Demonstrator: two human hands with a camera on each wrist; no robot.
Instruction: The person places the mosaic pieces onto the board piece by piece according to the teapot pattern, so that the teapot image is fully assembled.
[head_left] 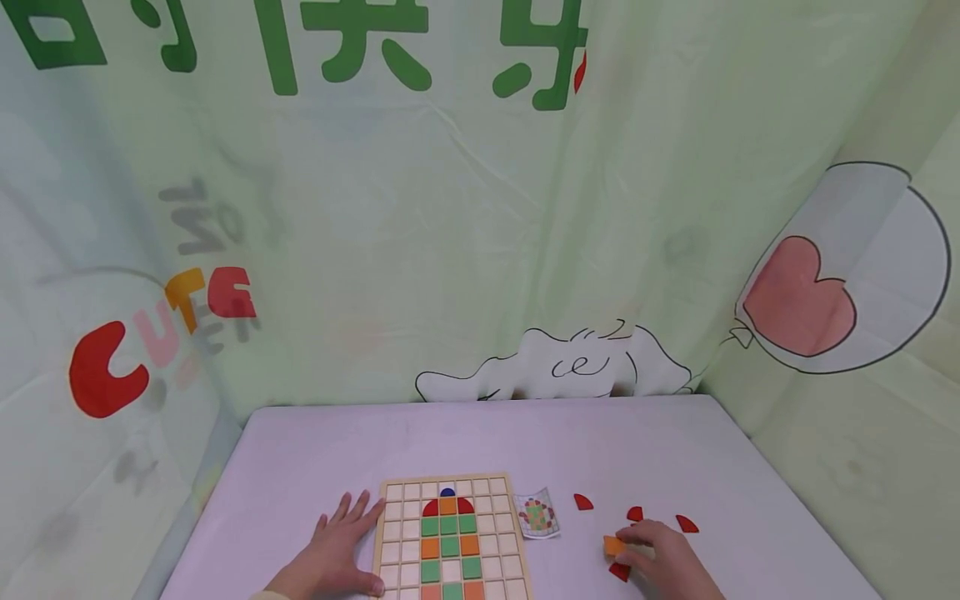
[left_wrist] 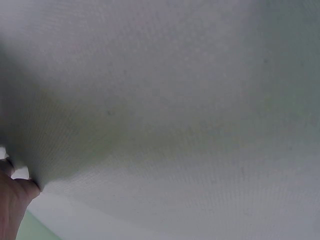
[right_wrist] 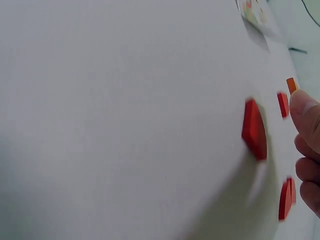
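Note:
My left hand point(head_left: 333, 546) lies with spread fingers along the left edge of a wooden grid board point(head_left: 412, 480), its thumb at the frame. Green, orange and red tiles and a blue half-round piece point(head_left: 447, 492) fill the board's middle columns. Between thumb and fingers my right hand point(head_left: 667, 557) pinches an orange square tile point(head_left: 613, 546), right of the board. Close below that tile lies a red quarter-round piece point(head_left: 619, 572). In the right wrist view, only a corner of the orange tile point(right_wrist: 291, 85) shows past the thumb.
A pattern card point(head_left: 537, 513) with a coloured design lies against the board's right side. More red quarter-round pieces are scattered on the pale table point(head_left: 480, 433), one near the card point(head_left: 582, 502) and another beyond the right hand point(head_left: 687, 523). A printed curtain point(head_left: 375, 250) stands behind the table.

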